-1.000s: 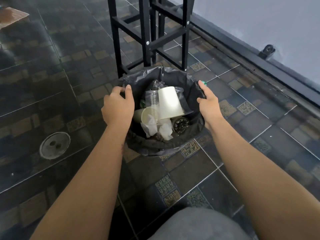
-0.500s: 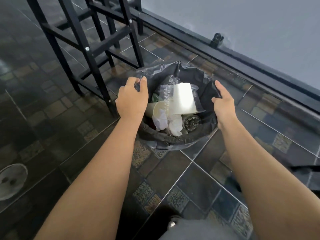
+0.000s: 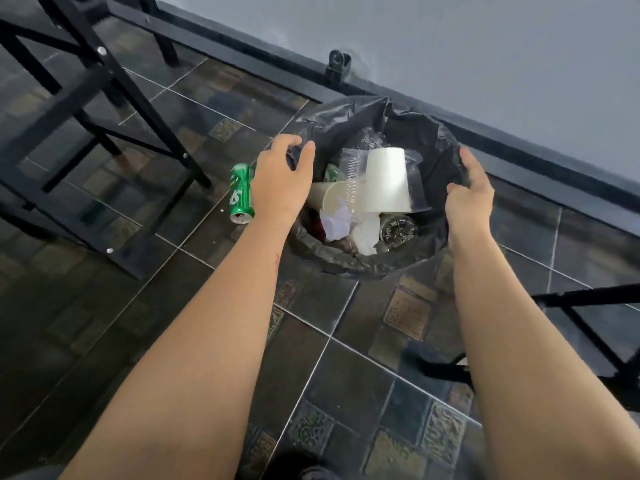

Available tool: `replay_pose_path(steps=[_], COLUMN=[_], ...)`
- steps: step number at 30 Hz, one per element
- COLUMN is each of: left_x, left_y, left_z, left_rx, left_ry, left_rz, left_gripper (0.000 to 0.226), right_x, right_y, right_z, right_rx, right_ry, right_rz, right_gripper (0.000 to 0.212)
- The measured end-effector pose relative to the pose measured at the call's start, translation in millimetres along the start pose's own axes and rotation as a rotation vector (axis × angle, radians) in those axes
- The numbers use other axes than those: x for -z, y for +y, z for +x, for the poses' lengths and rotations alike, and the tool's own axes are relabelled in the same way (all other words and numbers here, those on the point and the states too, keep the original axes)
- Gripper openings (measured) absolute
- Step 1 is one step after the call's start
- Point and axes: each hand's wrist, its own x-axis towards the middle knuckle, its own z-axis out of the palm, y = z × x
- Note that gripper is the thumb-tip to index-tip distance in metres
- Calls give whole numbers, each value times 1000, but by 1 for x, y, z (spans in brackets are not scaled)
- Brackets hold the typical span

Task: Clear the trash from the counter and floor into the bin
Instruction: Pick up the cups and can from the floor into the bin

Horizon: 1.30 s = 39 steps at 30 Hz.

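So the bin [image 3: 377,258] w/ its black liner [image 3: 346,116] sits on the tiled floor [image 3: 346,375], right up near the wall's dark baseboard [image 3: 519,157]. It's already pretty loaded: a white paper cup [image 3: 386,180] lying upside-down on top, a clear plastic cup [image 3: 351,171] beside it, crumpled tissue [image 3: 337,218] lower down, plus some dark round lid thing I can't make out.

Left hand [image 3: 277,181] has its grip curled over the liner rim on the near-left side, thumb and fingers pinching the plastic. Right hand [image 3: 469,199] is clamped on the opposite rim, same deal. Prob holding both sides so the mouth stays wide and the bin can be steered w/o the bag slumping in, imo.

One piece not in yet: a green soda can [image 3: 240,194] on its side on the floor, just beside the left hand, open end facing the camera.

Room-wise: the black metal frame [image 3: 104,133] crowds the left, its legs near the can, so reaching there is a bit tight. Another black bar [image 3: 571,296] pokes in on the right. Open tile toward the camera is the easy way to pull the bin.
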Motion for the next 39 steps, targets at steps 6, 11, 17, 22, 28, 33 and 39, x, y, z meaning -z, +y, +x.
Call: replay_pose_path(steps=[6,11,17,22,28,33,39], left_x=[-36,-37,-37,-35,-30,-20,-17], left_y=[15,0,-10,-14,-23,-52,-139], left_z=[20,27,23,27,23,24,49], left_rx=[-31,-62,-133,-145,-90,-138,-225], left_ry=[-148,-190,-179,-209,-255,-211,-95], left_rz=[22,126,137,133,-164,-168,277], left_gripper=[35,42,44,44,46,45,45], right_x=[9,-6,-7,-13,-13,-24,-30], right_y=[9,2,3,5,17,21,18], right_z=[20,25,23,9,-14,-34,-37], right_rx=[8,64,99,167,141,145,115], right_ry=[90,102,110,113,154,206,267], right_rz=[-230,-522,-705,-837,-818,-784,-735], right_gripper=[68,72,78,67,59,61,68])
